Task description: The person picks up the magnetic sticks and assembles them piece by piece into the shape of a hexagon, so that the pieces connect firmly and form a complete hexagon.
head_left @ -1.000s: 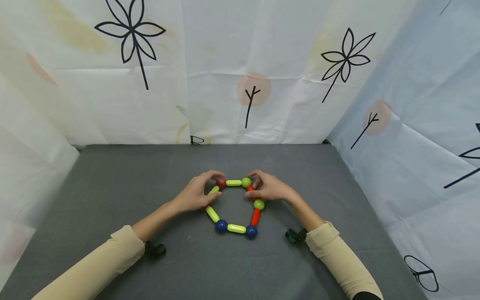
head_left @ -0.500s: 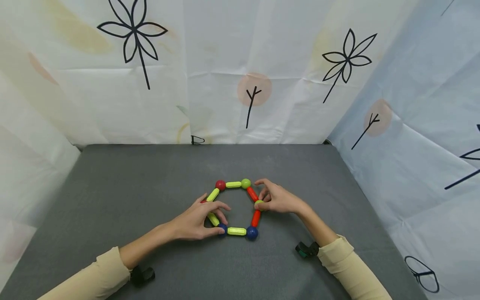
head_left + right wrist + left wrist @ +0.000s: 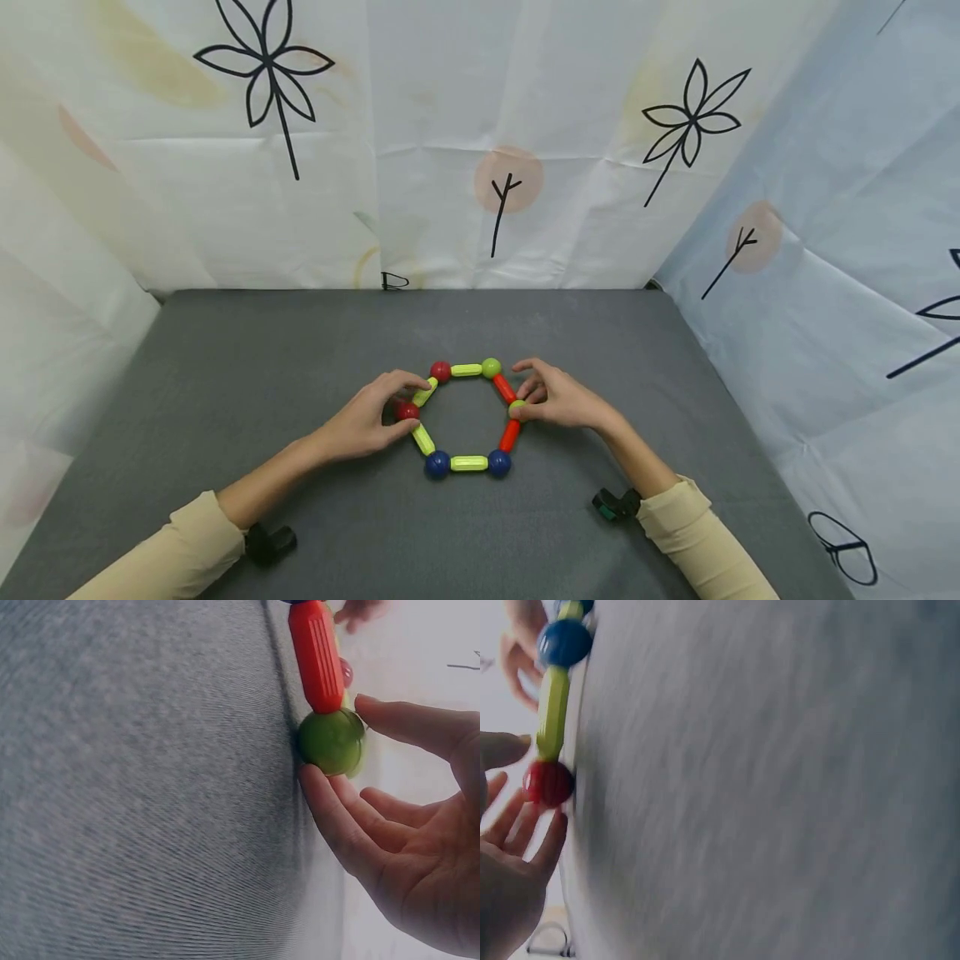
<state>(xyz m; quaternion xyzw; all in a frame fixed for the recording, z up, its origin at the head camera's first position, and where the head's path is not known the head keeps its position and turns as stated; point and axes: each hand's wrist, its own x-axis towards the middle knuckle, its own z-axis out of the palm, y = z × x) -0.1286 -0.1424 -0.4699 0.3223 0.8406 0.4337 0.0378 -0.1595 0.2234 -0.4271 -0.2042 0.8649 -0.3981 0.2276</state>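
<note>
A hexagon ring of magnetic balls and rods lies flat on the grey table. My left hand (image 3: 372,417) has thumb and fingers around the red ball (image 3: 407,411) at its left corner; the left wrist view shows fingertips on this red ball (image 3: 549,784). At the right corner, my right hand (image 3: 557,396) pinches a green ball (image 3: 330,742) between thumb and fingertips. The far corners are another red ball (image 3: 440,371) and a green ball (image 3: 491,368). Two blue balls, one at the near left (image 3: 437,464), form the near side. Yellow rods (image 3: 469,463) and red rods (image 3: 510,436) join them.
The grey tabletop (image 3: 315,350) surrounds the ring. Behind it hangs a white curtain (image 3: 427,200) with leaf drawings, and more of the cloth closes the sides. Each wrist carries a small black camera, one of them at the right sleeve (image 3: 615,504).
My left hand went from the far red ball to the near-left blue ball, then to the left red ball. My right hand shifted nearer to the right green ball. The ring looks more even.
</note>
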